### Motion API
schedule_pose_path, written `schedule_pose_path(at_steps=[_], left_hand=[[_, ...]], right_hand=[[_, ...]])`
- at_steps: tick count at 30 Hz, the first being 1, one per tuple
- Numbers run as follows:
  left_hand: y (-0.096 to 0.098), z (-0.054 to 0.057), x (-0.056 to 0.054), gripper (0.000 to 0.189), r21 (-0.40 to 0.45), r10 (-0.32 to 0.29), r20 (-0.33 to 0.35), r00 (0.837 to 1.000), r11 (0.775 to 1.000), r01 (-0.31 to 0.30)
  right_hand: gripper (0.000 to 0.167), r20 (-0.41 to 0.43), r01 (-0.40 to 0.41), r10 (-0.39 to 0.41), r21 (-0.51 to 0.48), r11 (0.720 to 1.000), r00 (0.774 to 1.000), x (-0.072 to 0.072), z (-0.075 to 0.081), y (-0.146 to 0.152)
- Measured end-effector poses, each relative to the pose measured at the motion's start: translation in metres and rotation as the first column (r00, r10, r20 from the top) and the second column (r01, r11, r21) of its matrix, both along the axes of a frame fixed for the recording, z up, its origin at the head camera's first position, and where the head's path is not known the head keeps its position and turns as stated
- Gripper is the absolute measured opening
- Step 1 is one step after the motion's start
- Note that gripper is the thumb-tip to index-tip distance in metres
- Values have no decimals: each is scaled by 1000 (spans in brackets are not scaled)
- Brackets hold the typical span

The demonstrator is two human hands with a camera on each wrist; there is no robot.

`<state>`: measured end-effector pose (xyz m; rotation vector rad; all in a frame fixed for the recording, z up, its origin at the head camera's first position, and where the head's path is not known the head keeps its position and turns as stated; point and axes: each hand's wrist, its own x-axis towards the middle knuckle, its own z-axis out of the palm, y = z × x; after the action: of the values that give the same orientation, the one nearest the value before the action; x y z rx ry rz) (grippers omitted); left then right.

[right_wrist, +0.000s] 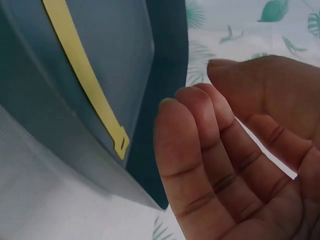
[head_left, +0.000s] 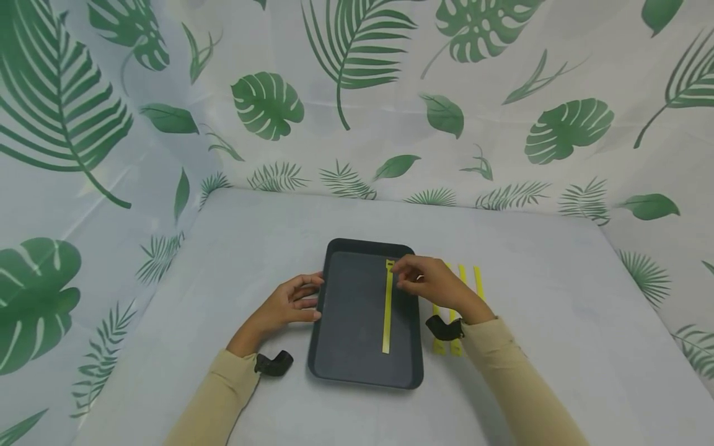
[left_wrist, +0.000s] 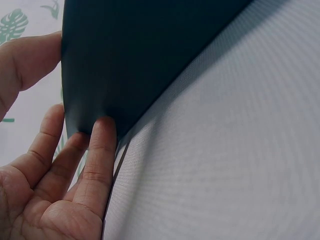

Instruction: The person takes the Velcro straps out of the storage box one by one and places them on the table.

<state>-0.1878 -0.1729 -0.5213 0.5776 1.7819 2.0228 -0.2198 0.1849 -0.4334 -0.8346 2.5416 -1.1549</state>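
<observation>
A dark grey tray (head_left: 357,334) lies on the white cloth, and one yellow strap (head_left: 387,316) rests lengthwise inside it, toward the right side. The strap looks like a cable tie; its slotted end (right_wrist: 120,143) shows in the right wrist view. My left hand (head_left: 290,305) touches the tray's left outer wall, fingertips against it and fingers fairly straight, as the left wrist view shows. Above the tray's upper right edge, my right hand (head_left: 432,282) hovers near the slotted end. Its fingers are loosely bent with nothing between them, apart from the strap.
Several more yellow straps (head_left: 478,282) lie side by side on the table right of the tray, partly hidden beneath my right hand and wrist. A leaf-printed cloth (head_left: 357,148) rises behind and at both sides. Black wrist mounts (head_left: 274,364) sit on both wrists.
</observation>
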Motion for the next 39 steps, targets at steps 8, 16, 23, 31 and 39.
schedule_pose_path(at_steps=[8, 16, 23, 31, 39], left_hand=[[1, 1, -1, 71, -5, -1, -2, 1000, 1000, 1], [1, 1, -2, 71, -10, -4, 1, 1000, 1000, 4], [0, -1, -1, 71, -8, -12, -2, 1000, 1000, 12], [-1, -1, -1, 72, 0, -8, -2, 1000, 1000, 9], [-2, -1, -1, 71, -5, 2, -6, 1000, 1000, -2]], right_hand=[[26, 37, -93, 91, 42, 995, 995, -10, -4, -7], [31, 109, -163, 152, 100, 981, 982, -18, -8, -13], [33, 114, -247, 231, 158, 956, 966, -24, -13, -13], [35, 64, -311, 304, 201, 929, 950, -27, -19, -17], [37, -11, -312, 323, 230, 922, 946, -28, -26, -22]])
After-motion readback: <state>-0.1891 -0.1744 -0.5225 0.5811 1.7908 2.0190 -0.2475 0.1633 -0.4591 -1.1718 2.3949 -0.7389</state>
